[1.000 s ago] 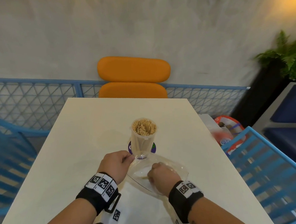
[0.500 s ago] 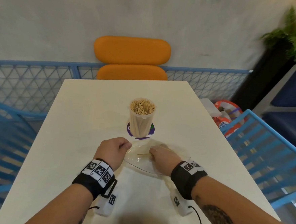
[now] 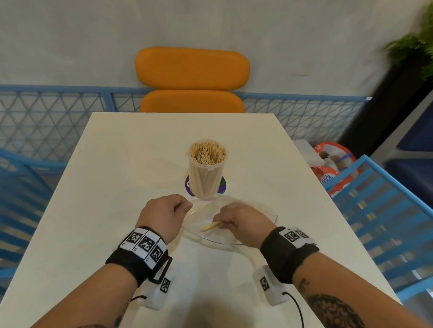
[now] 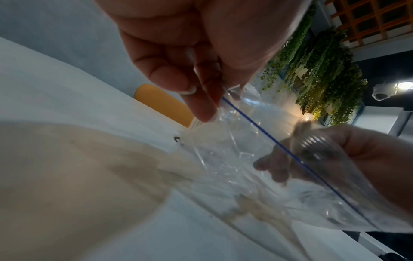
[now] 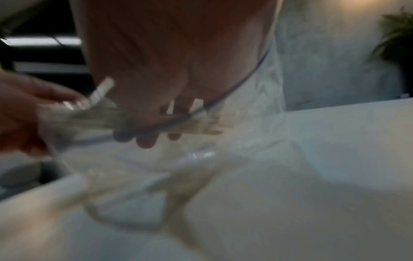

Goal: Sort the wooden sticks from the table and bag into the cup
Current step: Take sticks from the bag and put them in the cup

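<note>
A clear plastic cup (image 3: 207, 173) packed with upright wooden sticks stands mid-table on a purple coaster (image 3: 222, 185). Just in front of it lies a clear zip bag (image 3: 268, 218) with a blue seal line (image 4: 263, 135). My left hand (image 3: 167, 214) pinches the bag's left rim (image 4: 220, 110) between thumb and fingers. My right hand (image 3: 242, 219) is inside the bag and grips a small bunch of wooden sticks (image 3: 210, 226), whose ends poke out to the left. In the blurred right wrist view the sticks (image 5: 202, 128) cross under my curled fingers.
The cream table (image 3: 123, 170) has an orange chair (image 3: 193, 81) at its far end. Blue slatted chairs (image 3: 393, 215) flank both sides, and a red-and-white bag (image 3: 336, 165) sits off the right edge. A plant (image 3: 427, 44) stands at far right.
My right hand has closed on sticks inside the bag and drawn them left, so their ends now show. The left hand keeps its pinch on the rim. The head view has tilted down.
</note>
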A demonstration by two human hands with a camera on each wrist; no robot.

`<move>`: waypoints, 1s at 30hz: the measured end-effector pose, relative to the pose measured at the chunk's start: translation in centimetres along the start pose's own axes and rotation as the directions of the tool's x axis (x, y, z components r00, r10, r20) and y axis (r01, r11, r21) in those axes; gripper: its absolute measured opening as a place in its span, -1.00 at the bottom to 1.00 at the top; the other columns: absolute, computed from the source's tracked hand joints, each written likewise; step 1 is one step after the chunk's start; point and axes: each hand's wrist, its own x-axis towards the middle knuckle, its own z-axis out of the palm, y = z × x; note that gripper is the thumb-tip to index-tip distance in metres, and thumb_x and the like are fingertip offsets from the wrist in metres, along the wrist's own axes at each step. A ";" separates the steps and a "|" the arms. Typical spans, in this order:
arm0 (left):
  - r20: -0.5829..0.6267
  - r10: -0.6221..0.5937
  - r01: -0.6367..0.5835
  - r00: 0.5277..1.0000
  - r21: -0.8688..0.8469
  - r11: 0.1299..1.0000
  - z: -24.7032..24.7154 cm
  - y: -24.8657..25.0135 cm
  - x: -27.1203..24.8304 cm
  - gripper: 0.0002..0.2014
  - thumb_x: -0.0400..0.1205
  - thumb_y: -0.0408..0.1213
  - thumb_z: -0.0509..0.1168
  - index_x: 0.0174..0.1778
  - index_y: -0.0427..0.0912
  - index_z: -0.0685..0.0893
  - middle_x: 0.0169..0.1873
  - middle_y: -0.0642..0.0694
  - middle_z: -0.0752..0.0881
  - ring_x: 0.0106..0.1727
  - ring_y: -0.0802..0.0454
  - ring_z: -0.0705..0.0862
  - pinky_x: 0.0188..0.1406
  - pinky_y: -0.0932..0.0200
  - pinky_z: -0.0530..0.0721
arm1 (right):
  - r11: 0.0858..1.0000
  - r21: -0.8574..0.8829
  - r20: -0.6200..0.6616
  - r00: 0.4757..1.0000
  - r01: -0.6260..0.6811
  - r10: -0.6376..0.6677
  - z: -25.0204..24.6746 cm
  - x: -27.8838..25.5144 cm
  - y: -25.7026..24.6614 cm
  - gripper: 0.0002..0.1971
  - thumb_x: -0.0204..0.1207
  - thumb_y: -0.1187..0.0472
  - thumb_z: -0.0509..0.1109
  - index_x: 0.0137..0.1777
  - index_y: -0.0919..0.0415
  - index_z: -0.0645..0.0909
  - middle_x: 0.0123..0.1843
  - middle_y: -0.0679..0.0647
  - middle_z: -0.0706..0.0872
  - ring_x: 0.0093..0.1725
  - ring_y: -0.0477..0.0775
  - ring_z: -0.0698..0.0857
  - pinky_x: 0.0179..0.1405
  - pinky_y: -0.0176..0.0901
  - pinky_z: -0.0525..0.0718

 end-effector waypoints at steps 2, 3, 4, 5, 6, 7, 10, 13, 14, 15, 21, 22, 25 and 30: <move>0.002 -0.009 0.009 1.000 -0.002 1.000 -0.2 0.0 0.3 -0.77 0.72 0.01 0.26 -0.13 0.05 0.75 -0.36 0.08 0.75 -0.19 0.03 0.71 -0.03 0.03 0.71 | 0.979 0.204 -0.094 0.995 -0.014 0.034 -1.3 -0.3 -0.9 -0.81 0.65 0.23 0.42 0.18 0.09 0.81 0.04 -0.07 0.81 0.08 -0.17 0.67 0.19 -0.36 0.51; 0.006 -0.012 0.012 1.000 -0.008 1.000 -0.3 0.0 0.5 -0.78 0.72 0.01 0.26 -0.13 0.05 0.76 -0.36 0.08 0.75 -0.18 0.02 0.72 -0.02 0.03 0.71 | 0.927 0.373 -0.145 0.985 -0.031 0.091 -2.3 -0.5 -1.7 -0.82 0.65 0.26 0.43 0.12 0.06 0.82 0.01 -0.14 0.82 0.05 -0.27 0.70 0.16 -0.42 0.53; 0.010 -0.014 0.014 1.000 -0.014 1.000 -0.4 0.1 0.6 -0.78 0.72 0.00 0.26 -0.12 0.05 0.76 -0.35 0.07 0.75 -0.18 0.02 0.72 -0.01 0.03 0.71 | 0.838 0.545 -0.186 0.971 -0.023 0.148 -3.4 -0.5 -2.4 -0.82 0.65 0.31 0.42 0.08 0.07 0.81 -0.03 -0.15 0.83 0.03 -0.29 0.74 0.14 -0.40 0.59; 0.015 -0.016 0.016 1.000 -0.020 1.000 -0.5 0.1 0.7 -0.78 0.72 0.00 0.27 -0.13 0.04 0.76 -0.35 0.07 0.75 -0.18 0.01 0.73 -0.01 0.03 0.71 | 0.732 0.681 -0.233 0.953 0.017 0.194 -4.6 -0.5 -3.1 -0.82 0.65 0.36 0.39 0.06 0.12 0.79 -0.07 -0.07 0.85 0.03 -0.21 0.78 0.11 -0.29 0.69; 0.017 -0.019 0.020 1.000 -0.026 0.999 -0.6 0.1 0.9 -0.77 0.72 0.00 0.27 -0.14 0.03 0.75 -0.36 0.06 0.75 -0.18 0.01 0.73 -0.02 0.03 0.71 | 0.631 0.773 -0.276 0.932 0.069 0.235 -5.9 -0.3 -3.8 -0.83 0.67 0.38 0.36 0.06 0.18 0.76 -0.10 0.02 0.86 0.04 -0.06 0.80 0.11 -0.12 0.76; 0.019 -0.025 0.026 0.999 -0.029 0.999 -0.6 0.1 1.0 -0.76 0.72 0.00 0.26 -0.15 0.03 0.75 -0.37 0.05 0.75 -0.20 0.01 0.73 -0.02 0.04 0.72 | 0.535 0.836 -0.304 0.915 0.122 0.266 -7.3 -0.1 -4.4 -0.85 0.68 0.37 0.33 0.06 0.20 0.74 -0.11 0.08 0.86 0.05 0.08 0.81 0.13 0.07 0.77; 0.027 -0.031 0.031 0.999 -0.021 0.999 -0.7 0.2 1.2 -0.76 0.72 0.02 0.25 -0.15 0.05 0.75 -0.37 0.05 0.75 -0.20 0.02 0.73 -0.03 0.06 0.72 | 0.293 0.924 -0.337 0.884 0.246 0.322 -10.9 1.2 -5.8 -0.87 0.70 0.30 0.30 0.11 0.20 0.68 -0.09 0.09 0.81 0.11 0.21 0.78 0.23 0.32 0.71; 0.029 -0.022 0.023 0.999 -0.014 1.000 -0.8 0.3 1.4 -0.77 0.72 0.03 0.25 -0.12 0.06 0.75 -0.38 0.07 0.75 -0.21 0.05 0.72 -0.05 0.07 0.71 | 0.220 0.930 -0.358 0.867 0.296 0.346 -12.9 2.9 -6.7 -0.85 0.70 0.22 0.30 0.17 0.14 0.68 -0.02 0.06 0.79 0.16 0.18 0.76 0.29 0.35 0.65; 0.026 -0.018 0.018 1.000 -0.014 1.000 -0.8 0.3 1.4 -0.77 0.72 0.02 0.26 -0.13 0.06 0.75 -0.38 0.07 0.75 -0.22 0.07 0.72 -0.06 0.08 0.71 | 0.212 0.928 -0.365 0.861 0.306 0.354 -13.1 3.5 -6.9 -0.84 0.71 0.21 0.30 0.18 0.13 0.68 -0.01 0.04 0.80 0.16 0.16 0.76 0.30 0.33 0.65; 0.023 -0.018 0.018 1.000 -0.012 1.000 -0.8 0.4 1.5 -0.77 0.72 0.02 0.26 -0.14 0.06 0.75 -0.38 0.08 0.74 -0.23 0.09 0.71 -0.07 0.09 0.71 | 0.212 0.927 -0.369 0.854 0.309 0.367 -13.2 4.2 -7.1 -0.84 0.71 0.20 0.31 0.20 0.11 0.68 -0.01 0.03 0.80 0.16 0.14 0.76 0.30 0.30 0.66; 0.030 -0.015 0.016 0.999 -0.014 1.000 -0.7 0.3 1.5 -0.77 0.71 0.02 0.26 -0.15 0.06 0.74 -0.35 0.08 0.75 -0.22 0.12 0.71 -0.08 0.11 0.69 | 0.293 0.927 -0.356 0.785 0.232 0.506 -11.5 8.2 -8.3 -0.86 0.72 0.22 0.33 0.15 0.06 0.70 0.02 0.00 0.82 0.15 0.06 0.78 0.37 0.18 0.67; 0.031 -0.012 0.012 0.999 -0.010 1.000 -0.7 0.2 1.5 -0.77 0.71 0.02 0.26 -0.15 0.06 0.74 -0.34 0.08 0.75 -0.22 0.12 0.71 -0.09 0.12 0.68 | 0.308 0.927 -0.354 0.769 0.214 0.532 -11.1 8.7 -8.2 -0.86 0.72 0.22 0.33 0.13 0.04 0.71 0.04 0.01 0.82 0.14 0.05 0.78 0.37 0.17 0.67; 0.018 0.004 -0.004 1.000 0.000 1.000 -0.6 -0.2 1.7 -0.76 0.71 0.02 0.26 -0.16 0.04 0.74 -0.36 0.08 0.74 -0.23 0.13 0.69 -0.15 0.15 0.65 | 0.368 0.917 -0.358 0.728 0.155 0.585 -10.1 10.0 -7.6 -0.86 0.70 0.22 0.36 0.08 -0.03 0.71 0.07 0.02 0.83 0.10 0.00 0.80 0.33 0.06 0.71; 0.028 -0.016 0.016 0.999 -0.020 1.000 -0.8 -0.6 1.8 -0.78 0.72 0.04 0.25 -0.22 0.14 0.68 -0.35 0.09 0.72 -0.23 0.15 0.67 -0.21 0.21 0.59 | 0.567 0.824 -0.413 0.675 -0.010 0.611 -8.5 11.1 -6.8 -0.85 0.67 0.11 0.39 -0.12 -0.12 0.71 -0.09 -0.02 0.82 0.02 0.14 0.78 0.17 0.10 0.77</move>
